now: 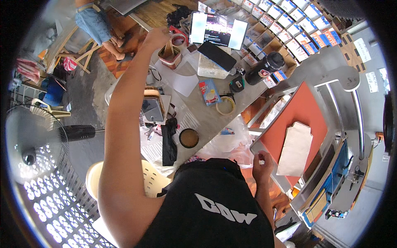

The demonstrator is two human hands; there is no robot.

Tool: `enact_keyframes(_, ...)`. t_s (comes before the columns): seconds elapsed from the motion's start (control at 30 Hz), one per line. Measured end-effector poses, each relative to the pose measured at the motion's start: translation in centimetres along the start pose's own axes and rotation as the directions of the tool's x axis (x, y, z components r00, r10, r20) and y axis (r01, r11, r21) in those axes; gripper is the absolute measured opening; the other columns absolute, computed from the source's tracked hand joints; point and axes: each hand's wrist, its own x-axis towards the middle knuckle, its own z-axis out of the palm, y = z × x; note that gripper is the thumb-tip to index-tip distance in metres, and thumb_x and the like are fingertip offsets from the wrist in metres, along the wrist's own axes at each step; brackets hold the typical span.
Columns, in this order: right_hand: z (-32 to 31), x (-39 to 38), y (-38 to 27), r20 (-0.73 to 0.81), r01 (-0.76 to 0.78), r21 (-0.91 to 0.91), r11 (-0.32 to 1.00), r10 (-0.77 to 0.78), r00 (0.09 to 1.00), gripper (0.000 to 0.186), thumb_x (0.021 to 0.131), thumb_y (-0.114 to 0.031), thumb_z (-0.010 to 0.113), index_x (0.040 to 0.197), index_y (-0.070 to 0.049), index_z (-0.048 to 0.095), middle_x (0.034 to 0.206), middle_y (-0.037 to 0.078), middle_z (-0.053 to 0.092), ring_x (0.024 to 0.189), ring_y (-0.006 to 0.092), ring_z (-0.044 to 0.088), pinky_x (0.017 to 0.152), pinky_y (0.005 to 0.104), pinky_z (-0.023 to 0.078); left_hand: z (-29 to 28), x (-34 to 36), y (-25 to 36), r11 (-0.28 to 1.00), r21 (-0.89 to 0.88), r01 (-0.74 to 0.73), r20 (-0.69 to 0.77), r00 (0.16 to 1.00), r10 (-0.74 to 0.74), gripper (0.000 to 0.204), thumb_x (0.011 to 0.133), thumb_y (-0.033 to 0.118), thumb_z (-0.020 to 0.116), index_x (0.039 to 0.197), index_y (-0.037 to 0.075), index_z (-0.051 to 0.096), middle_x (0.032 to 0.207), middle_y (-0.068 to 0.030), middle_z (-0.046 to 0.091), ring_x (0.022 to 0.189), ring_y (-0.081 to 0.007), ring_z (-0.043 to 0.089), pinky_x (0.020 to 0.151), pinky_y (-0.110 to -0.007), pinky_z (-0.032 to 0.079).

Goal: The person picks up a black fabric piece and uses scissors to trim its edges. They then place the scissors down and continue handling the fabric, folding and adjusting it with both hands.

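My left arm stretches far across the table. My left hand (158,39) is at the upper edge of a small square basket (170,62), its fingers curled; what they grip, if anything, is hidden. A red tape roll (180,36) lies just right of it. Down at my right side, beside the corner of a red-topped board, my right hand (262,165) is closed, with a small white piece (261,162) showing between its fingers. A flat beige cut-out sheet (295,149) rests on the red board (304,111), near that hand but apart from it.
The grey table (206,124) carries a lit tablet (218,31), black phone (217,56), dark bottle (265,67), yellowish tape roll (226,106) and round cup (189,138). A fan (35,144) stands left, near a cream chair (151,177). Another person's legs (111,45) show beyond.
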Motion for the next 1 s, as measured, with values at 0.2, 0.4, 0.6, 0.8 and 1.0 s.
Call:
enact_keyframes(0.2, 1.0, 4.1, 1.6, 0.082, 0.313, -0.208, 0.927, -0.303, 0.950, 0.023, 0.086, -0.015, 0.070, 0.105, -0.002, 0.065, 0.102, 0.017, 0.065, 0.107, 0.0402, 0.059, 0.092, 0.0517, 0.047, 2.9, -6.0, 7.5, 0.973, 0.038, -0.227, 0.030, 0.974, 0.226, 0.037, 0.091, 0.019, 0.065, 0.125, 0.006, 0.066, 0.130, -0.0182, 0.064, 0.126, -0.0366, 0.057, 0.108, -0.044, 0.045)
enact_keyframes(0.4, 2.9, 7.3, 1.9, 0.056, 0.434, -0.455, 0.778, -0.461, 0.886, 0.039, 0.081, -0.030, 0.073, 0.110, -0.006, 0.065, 0.122, 0.015, 0.061, 0.133, 0.0414, 0.045, 0.110, 0.0590, 0.032, 11.9, -5.4, 14.9, 0.721, 0.311, -0.619, 0.211, 0.785, 0.583, 0.052, 0.085, 0.007, 0.066, 0.136, 0.011, 0.058, 0.140, -0.0117, 0.055, 0.135, -0.0331, 0.049, 0.114, -0.051, 0.037)
enact_keyframes(0.6, 3.3, 7.3, 3.1, 0.088, 0.441, -0.446, 0.778, -0.452, 0.887, 0.030, 0.081, -0.031, 0.069, 0.097, -0.006, 0.069, 0.119, 0.012, 0.063, 0.137, 0.0392, 0.043, 0.114, 0.0613, 0.029, 13.5, -1.2, 18.3, 0.525, 0.535, -0.662, 0.489, 0.749, 0.446, 0.081, 0.081, 0.017, 0.080, 0.153, 0.019, 0.042, 0.149, -0.0113, 0.050, 0.147, -0.0329, 0.038, 0.121, -0.061, 0.023)
enact_keyframes(0.8, 3.3, 7.6, 3.2, 0.067, 0.414, -0.415, 0.810, -0.427, 0.902, 0.024, 0.078, -0.026, 0.071, 0.092, -0.007, 0.070, 0.116, 0.009, 0.064, 0.137, 0.0387, 0.043, 0.115, 0.0604, 0.028, 11.7, -0.6, 20.0, 0.619, 0.457, -0.639, 0.630, 0.724, 0.281, 0.089, 0.066, 0.019, 0.085, 0.146, 0.011, 0.047, 0.144, -0.0193, 0.051, 0.137, -0.0365, 0.047, 0.116, -0.064, 0.032)
enact_keyframes(1.0, 2.9, 7.7, 2.6, 0.122, 0.368, -0.431, 0.824, -0.351, 0.928, 0.023, 0.077, -0.024, 0.072, 0.093, -0.007, 0.073, 0.116, 0.010, 0.064, 0.137, 0.0399, 0.044, 0.115, 0.0599, 0.028, 12.1, 0.6, 18.5, 0.777, 0.360, -0.516, 0.207, 0.857, 0.472, 0.060, 0.086, 0.035, 0.066, 0.135, 0.002, 0.056, 0.146, -0.0205, 0.048, 0.141, -0.0368, 0.041, 0.113, -0.062, 0.033)
